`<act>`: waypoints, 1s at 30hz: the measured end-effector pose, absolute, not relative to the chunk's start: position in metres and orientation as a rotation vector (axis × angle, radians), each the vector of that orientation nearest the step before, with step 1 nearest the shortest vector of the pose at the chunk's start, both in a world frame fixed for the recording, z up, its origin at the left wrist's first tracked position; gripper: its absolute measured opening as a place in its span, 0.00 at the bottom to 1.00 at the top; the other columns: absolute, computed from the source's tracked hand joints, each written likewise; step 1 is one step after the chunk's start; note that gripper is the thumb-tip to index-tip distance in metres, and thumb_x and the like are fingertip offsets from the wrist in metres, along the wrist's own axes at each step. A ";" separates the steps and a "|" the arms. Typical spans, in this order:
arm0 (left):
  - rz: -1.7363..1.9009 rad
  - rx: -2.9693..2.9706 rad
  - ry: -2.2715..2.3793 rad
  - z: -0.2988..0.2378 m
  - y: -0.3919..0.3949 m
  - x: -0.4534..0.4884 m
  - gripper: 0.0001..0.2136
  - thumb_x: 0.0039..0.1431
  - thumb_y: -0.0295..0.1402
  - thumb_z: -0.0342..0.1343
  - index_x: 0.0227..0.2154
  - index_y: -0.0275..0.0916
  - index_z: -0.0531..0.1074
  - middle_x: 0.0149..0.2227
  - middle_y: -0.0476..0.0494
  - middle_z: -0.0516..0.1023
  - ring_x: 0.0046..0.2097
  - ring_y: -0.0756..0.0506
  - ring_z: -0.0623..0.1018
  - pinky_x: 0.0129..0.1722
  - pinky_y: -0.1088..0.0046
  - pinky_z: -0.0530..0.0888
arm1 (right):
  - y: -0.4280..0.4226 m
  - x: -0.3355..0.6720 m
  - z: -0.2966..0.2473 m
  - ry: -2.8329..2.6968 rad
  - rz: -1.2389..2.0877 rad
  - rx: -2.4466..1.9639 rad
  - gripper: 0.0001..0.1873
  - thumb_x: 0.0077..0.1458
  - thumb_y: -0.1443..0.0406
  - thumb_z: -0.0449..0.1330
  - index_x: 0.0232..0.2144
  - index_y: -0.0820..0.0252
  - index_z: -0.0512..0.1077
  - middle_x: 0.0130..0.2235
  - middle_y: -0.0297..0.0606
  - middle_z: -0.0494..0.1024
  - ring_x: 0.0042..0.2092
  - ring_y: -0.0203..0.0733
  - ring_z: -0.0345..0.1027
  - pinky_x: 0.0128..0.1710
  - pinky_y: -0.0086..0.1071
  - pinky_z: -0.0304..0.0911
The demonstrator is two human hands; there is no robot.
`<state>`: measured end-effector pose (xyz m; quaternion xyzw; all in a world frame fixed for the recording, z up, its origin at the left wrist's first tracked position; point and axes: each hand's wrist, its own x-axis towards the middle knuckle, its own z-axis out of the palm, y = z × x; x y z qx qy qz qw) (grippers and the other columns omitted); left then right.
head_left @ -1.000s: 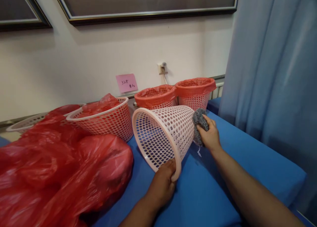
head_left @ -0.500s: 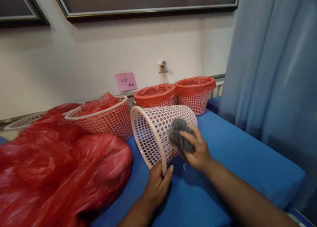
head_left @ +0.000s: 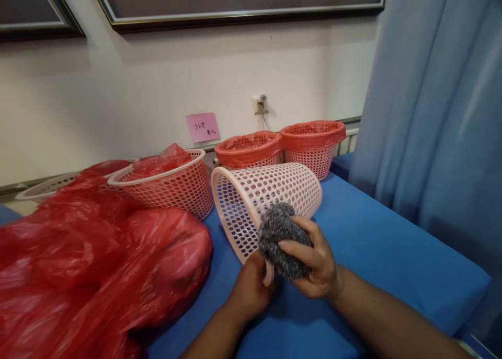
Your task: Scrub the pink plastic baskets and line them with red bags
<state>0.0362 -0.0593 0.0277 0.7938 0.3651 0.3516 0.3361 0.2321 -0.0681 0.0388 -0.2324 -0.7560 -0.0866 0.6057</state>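
Observation:
A pale pink plastic basket (head_left: 284, 184) with a holed wall lies on its side on the blue-covered bed (head_left: 376, 233), its mouth turned toward the left. My left hand (head_left: 251, 286) is closed around the lower part of its rim. In my right hand (head_left: 316, 259) is a fuzzy grey cloth (head_left: 280, 239), bunched up and gripped between thumb and fingers. The cloth is against the basket's side close to the rim and covers part of it and of my left hand's fingertips.
Heaped red plastic bags (head_left: 98, 265) fill the left side. Behind them stands a basket (head_left: 172, 189) with a red bag inside. Two baskets lined with red bags, a nearer one (head_left: 247, 150) and a farther one (head_left: 314, 142), stand by the wall. A blue curtain (head_left: 423, 103) hangs at right.
My right hand and the grey cloth have moved down and toward me, from the middle of the basket's side to near its rim. My left hand keeps its hold on the rim.

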 end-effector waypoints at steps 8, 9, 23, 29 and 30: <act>1.054 1.896 1.006 0.030 -0.067 0.031 0.18 0.68 0.42 0.52 0.51 0.38 0.78 0.44 0.41 0.84 0.47 0.39 0.80 0.54 0.59 0.76 | -0.035 0.246 0.028 -1.544 -0.223 -0.856 0.32 0.53 0.67 0.60 0.61 0.48 0.67 0.63 0.45 0.62 0.63 0.54 0.63 0.59 0.51 0.68; 1.055 1.892 1.010 0.030 -0.066 0.031 0.18 0.68 0.41 0.52 0.53 0.38 0.77 0.46 0.41 0.83 0.51 0.38 0.80 0.58 0.56 0.74 | -0.023 0.256 0.025 -1.412 -0.171 -0.985 0.30 0.53 0.66 0.60 0.59 0.49 0.68 0.62 0.45 0.64 0.62 0.54 0.63 0.61 0.53 0.65; 0.909 2.016 0.990 0.026 -0.046 0.031 0.19 0.54 0.22 0.52 0.47 0.39 0.80 0.44 0.43 0.85 0.48 0.39 0.81 0.53 0.59 0.77 | -0.048 0.232 0.028 -1.746 -0.143 -0.702 0.36 0.51 0.69 0.62 0.62 0.50 0.65 0.66 0.47 0.59 0.64 0.55 0.63 0.59 0.51 0.68; 1.165 1.861 1.067 0.030 -0.055 0.021 0.16 0.60 0.45 0.59 0.35 0.36 0.81 0.34 0.44 0.83 0.36 0.43 0.79 0.38 0.69 0.79 | -0.057 0.221 0.028 -1.922 -0.219 -0.537 0.36 0.51 0.68 0.62 0.62 0.49 0.65 0.64 0.46 0.61 0.60 0.53 0.67 0.53 0.47 0.73; 1.170 1.846 1.074 0.031 -0.056 0.021 0.18 0.62 0.47 0.58 0.36 0.36 0.82 0.34 0.43 0.83 0.36 0.43 0.79 0.39 0.69 0.79 | -0.052 0.224 0.026 -1.894 -0.220 -0.586 0.36 0.50 0.69 0.61 0.62 0.48 0.65 0.64 0.46 0.61 0.61 0.54 0.66 0.55 0.48 0.72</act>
